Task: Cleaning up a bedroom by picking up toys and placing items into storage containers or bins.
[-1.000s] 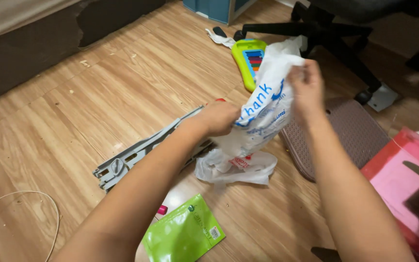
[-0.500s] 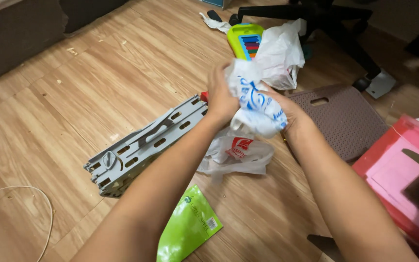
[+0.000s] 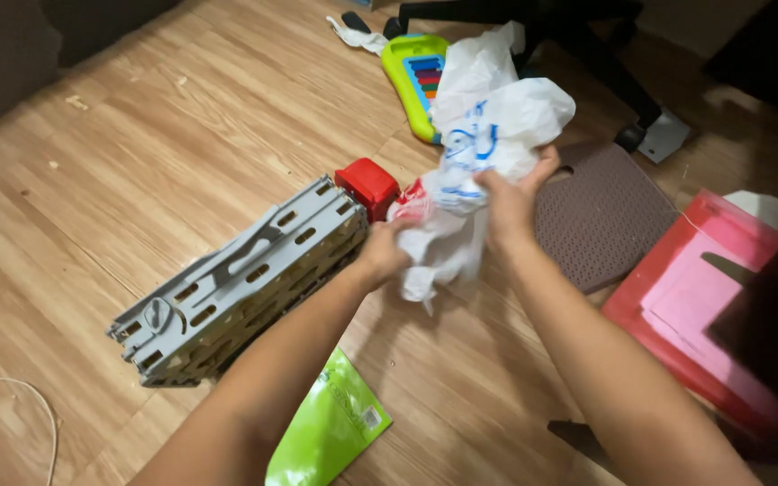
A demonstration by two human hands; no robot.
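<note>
Gripping a white plastic bag [image 3: 488,135] mid-floor, the right hand [image 3: 511,202] had its fingers clenched into the crumpled plastic, while the left hand [image 3: 382,255], at its eight o'clock, pinched the bag's lower folds beside a grey toy truck [image 3: 245,274].

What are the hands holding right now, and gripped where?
Both grip crumpled white plastic bags. The right hand clutches the blue-printed bag at its bunched lower end; the left hand pinches the lower bag's crumpled edge.
</note>
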